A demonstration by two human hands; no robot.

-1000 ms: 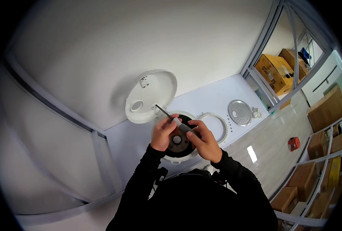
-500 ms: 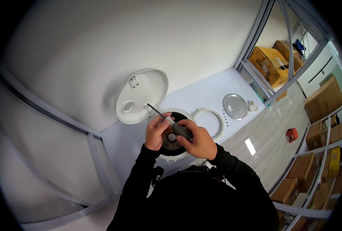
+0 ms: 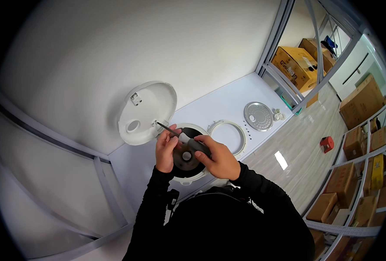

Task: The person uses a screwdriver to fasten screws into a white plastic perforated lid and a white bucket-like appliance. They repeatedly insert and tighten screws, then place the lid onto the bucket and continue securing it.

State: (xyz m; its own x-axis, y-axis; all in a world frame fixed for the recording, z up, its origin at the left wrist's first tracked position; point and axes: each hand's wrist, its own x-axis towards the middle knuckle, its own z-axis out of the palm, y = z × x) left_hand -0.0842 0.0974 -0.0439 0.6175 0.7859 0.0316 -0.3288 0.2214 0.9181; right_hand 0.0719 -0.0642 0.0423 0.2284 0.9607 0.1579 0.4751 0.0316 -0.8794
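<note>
My right hand (image 3: 222, 160) is wrapped around the dark handle of a screwdriver (image 3: 200, 148). The thumb and fingers of my left hand (image 3: 164, 153) close on its shaft, near the white collar. The thin tip reaches up and left to the inner side of a raised white lid (image 3: 154, 102), close to its lower edge; whether it sits in a screw is too small to see. Below both hands is the round white body of a rice cooker (image 3: 188, 179), open, with a dark inside and a round knob at its centre. My hands hide part of its rim.
On the white table (image 3: 201, 111), right of the cooker, lie a white ring (image 3: 244, 141), several small dark screws (image 3: 248, 130), a perforated metal disc (image 3: 259, 117) and small white parts (image 3: 278, 115). A wall stands behind. Boxes (image 3: 342, 178) fill shelves at right; a red object (image 3: 326, 144) is on the floor.
The whole view has shifted a little, so the lid and table things appear farther left. Both hands keep their hold on the screwdriver, its tip still at the same area of the lid.
</note>
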